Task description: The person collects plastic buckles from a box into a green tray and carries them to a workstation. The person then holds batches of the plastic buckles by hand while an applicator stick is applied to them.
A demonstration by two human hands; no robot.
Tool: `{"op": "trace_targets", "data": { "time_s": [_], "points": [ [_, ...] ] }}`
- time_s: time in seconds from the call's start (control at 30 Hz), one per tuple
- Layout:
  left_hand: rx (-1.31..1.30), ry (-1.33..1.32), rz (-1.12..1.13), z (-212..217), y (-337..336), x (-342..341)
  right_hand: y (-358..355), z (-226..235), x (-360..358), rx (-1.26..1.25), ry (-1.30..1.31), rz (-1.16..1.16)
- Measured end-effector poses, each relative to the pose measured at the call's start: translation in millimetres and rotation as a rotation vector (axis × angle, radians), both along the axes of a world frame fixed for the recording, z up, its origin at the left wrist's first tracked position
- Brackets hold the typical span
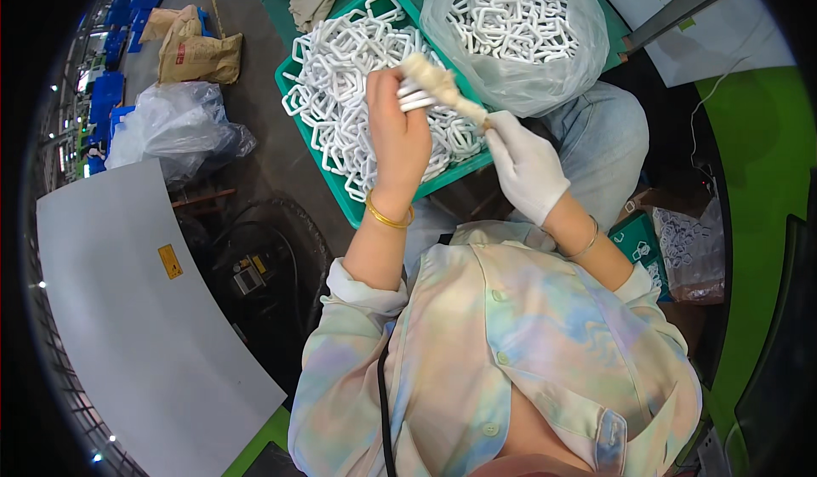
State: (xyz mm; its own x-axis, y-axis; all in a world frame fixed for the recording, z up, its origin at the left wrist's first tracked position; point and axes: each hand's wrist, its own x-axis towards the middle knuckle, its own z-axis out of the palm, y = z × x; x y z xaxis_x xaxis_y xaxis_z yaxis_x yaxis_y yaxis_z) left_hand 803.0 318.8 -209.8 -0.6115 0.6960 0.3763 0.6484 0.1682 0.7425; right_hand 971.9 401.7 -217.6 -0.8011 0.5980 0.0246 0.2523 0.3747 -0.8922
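Note:
My bare left hand point(397, 141), a gold bangle at its wrist, is closed on several white bent rods point(414, 96) held side by side. My right hand point(529, 171) wears a white glove. Its fingers close on the lower end of a short stick with a cream, cloth-like wrapped head point(432, 79). That head lies against or just over the white rods in my left hand; I cannot tell whether they touch. Both hands are above a green plastic crate point(351, 208) heaped with white angular rings point(336, 94). The tip of the stick is hidden by my gloved fingers.
Right of the crate, a clear plastic bag point(587, 60) holds more white rings. A grey rag point(312, 0) lies behind the crate. Brown paper sacks point(200, 56) and a plastic bag point(166, 128) are at the left. A grey panel point(136, 290) fills the lower left.

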Motion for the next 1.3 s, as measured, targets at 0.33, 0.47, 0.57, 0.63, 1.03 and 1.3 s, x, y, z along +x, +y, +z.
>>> {"op": "trace_targets", "data": {
  "time_s": [0.33, 0.47, 0.57, 0.63, 1.03, 1.3],
  "points": [
    [0.484, -1.424, -0.218, 5, 11, 37, 9, 11, -15, -0.366, 0.111, -0.101],
    [0.419, -1.31, -0.308, 3, 14, 39, 15, 20, -23, -0.267, 0.214, -0.113],
    [0.181, -0.541, -0.142, 10, 13, 38, 22, 16, -20, -0.258, 0.118, -0.089],
    [-0.006, -0.084, -0.079, 24, 12, 31, 24, 16, -18, -0.213, 0.054, -0.096],
    [-0.119, -0.577, -0.08, 11, 12, -3, 23, 10, 1, 0.077, 0.135, 0.02],
    [0.301, -2.132, -0.465, -7, 20, 4, 26, 7, 1, 0.141, 0.009, -0.179]
  ]
}}
